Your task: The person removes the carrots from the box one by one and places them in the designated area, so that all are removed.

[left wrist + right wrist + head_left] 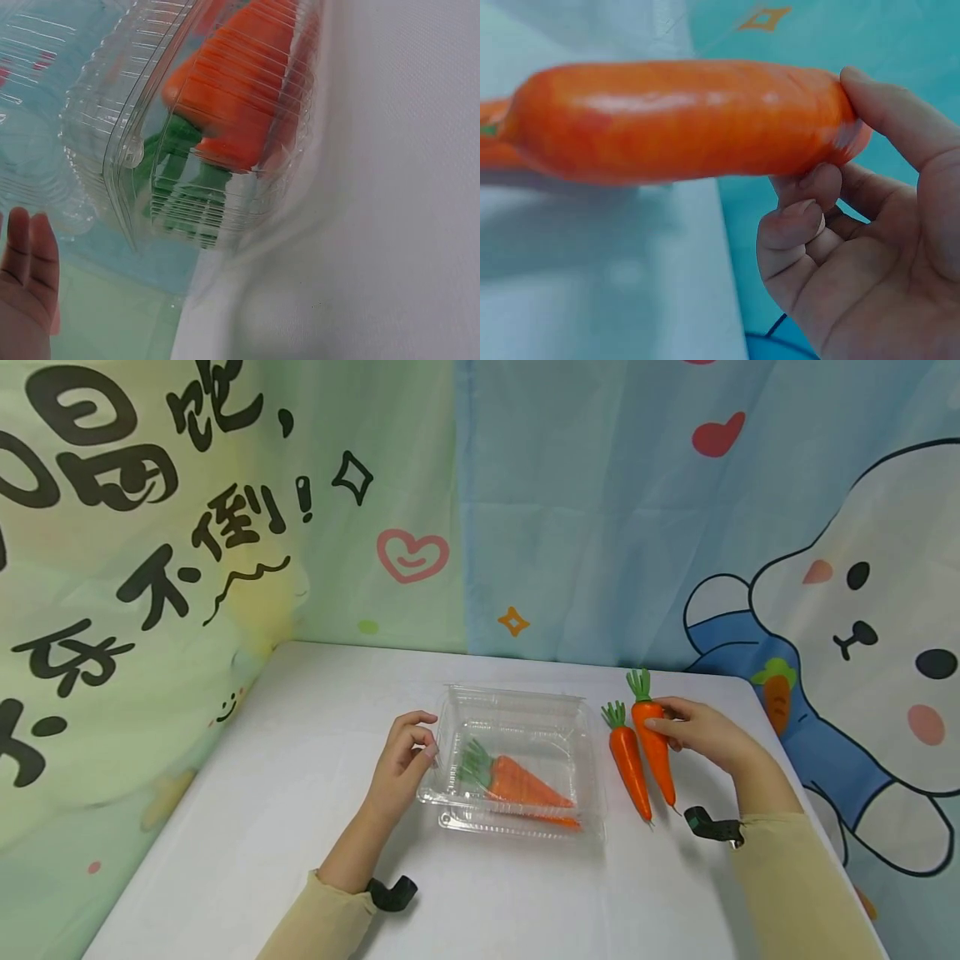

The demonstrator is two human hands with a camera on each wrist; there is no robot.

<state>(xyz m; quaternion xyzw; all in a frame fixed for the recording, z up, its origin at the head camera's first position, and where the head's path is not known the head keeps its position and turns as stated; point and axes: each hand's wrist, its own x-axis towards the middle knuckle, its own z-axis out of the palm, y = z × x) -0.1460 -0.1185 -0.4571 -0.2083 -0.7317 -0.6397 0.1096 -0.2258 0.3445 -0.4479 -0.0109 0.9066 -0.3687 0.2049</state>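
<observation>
Carrot (pixel 657 760), rightmost, sits right of the clear container (pixel 480 821), its upper body pinched by the right hand (pixel 701 729). Probably light, firm, smooth; thick end best hold. Left hand (pixel 405 764): grip unclear.

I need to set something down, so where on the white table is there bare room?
Bare: left of the left hand, and nearer than the clear container, between the sleeves. Crowded: right of the container, where the right hand holds a carrot beside a second carrot.

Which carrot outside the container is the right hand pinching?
The right carrot, pinched below its green top by the right hand; the left carrot has no fingers on it.
</observation>
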